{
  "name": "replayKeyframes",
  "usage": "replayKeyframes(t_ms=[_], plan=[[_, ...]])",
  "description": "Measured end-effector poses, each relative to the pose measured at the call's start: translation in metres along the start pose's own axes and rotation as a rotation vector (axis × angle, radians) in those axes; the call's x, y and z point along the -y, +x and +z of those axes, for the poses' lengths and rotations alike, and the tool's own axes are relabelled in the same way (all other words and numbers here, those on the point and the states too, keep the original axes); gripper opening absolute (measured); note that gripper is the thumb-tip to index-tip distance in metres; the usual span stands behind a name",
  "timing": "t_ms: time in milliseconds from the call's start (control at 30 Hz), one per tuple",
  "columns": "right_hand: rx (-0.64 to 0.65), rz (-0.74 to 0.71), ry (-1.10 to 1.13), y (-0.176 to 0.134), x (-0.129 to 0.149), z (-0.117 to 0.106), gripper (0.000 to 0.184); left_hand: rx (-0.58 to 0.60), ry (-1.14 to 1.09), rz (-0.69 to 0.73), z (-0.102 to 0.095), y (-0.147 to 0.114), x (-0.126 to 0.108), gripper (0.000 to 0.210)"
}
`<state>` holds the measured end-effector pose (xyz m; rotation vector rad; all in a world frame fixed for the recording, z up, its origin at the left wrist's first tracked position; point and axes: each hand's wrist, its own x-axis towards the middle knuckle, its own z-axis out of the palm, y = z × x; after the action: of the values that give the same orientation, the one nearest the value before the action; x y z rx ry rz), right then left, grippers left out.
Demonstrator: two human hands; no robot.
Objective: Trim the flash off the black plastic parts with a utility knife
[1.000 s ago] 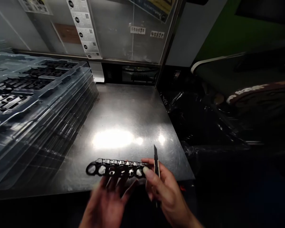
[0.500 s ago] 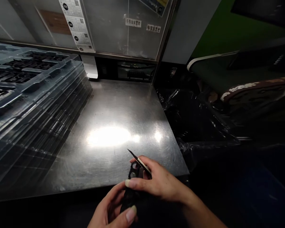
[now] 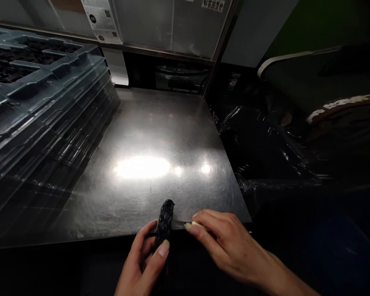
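Observation:
My left hand (image 3: pixel 143 263), low in the head view, is closed round a long black part (image 3: pixel 165 220) with a bumpy, uneven surface. Its upper end sticks up past the thumb and fingers, over the table's front edge; the lower end is hidden in dimness. To the right, my right hand (image 3: pixel 230 236) pinches a small knife (image 3: pixel 179 223) with a thin pointed blade and a pale handle mostly covered by the fingers. The blade points left, its tip at the right side of the black part. Whether it touches, I cannot tell.
A shiny metal table (image 3: pixel 135 131) lies in front. Stacked clear plastic trays (image 3: pixel 49 111), the top one holding black parts, stand at its left. Right of the table is a black plastic-lined container (image 3: pixel 253 139). A grey panel (image 3: pixel 144 24) rises behind.
My right hand has moved right, away from my left, and the knife has swung from pointing up-left to pointing left. The black part now shows a different side. The view has shifted down slightly.

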<state>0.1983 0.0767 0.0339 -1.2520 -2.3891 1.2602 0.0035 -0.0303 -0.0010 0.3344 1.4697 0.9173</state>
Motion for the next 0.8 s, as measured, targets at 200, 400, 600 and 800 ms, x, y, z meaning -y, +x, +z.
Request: replayKeyframes(t_ms=[200, 400, 600, 800], plan=[[-0.025, -0.022, -0.164, 0.003, -0.008, 0.005, 0.042, -0.005, -0.054, -0.034, 0.001, 0.001, 0.0, 0.077], [-0.018, -0.016, -0.202, 0.004, -0.01, 0.007, 0.043, -0.003, -0.097, -0.052, 0.005, 0.001, -0.003, 0.077], [-0.032, -0.008, -0.224, 0.006, -0.011, 0.008, 0.045, -0.071, -0.138, -0.024, 0.008, 0.001, -0.002, 0.071], [-0.074, -0.021, -0.277, 0.005, -0.008, 0.008, 0.043, -0.097, -0.136, -0.048, 0.01, -0.002, -0.005, 0.068]])
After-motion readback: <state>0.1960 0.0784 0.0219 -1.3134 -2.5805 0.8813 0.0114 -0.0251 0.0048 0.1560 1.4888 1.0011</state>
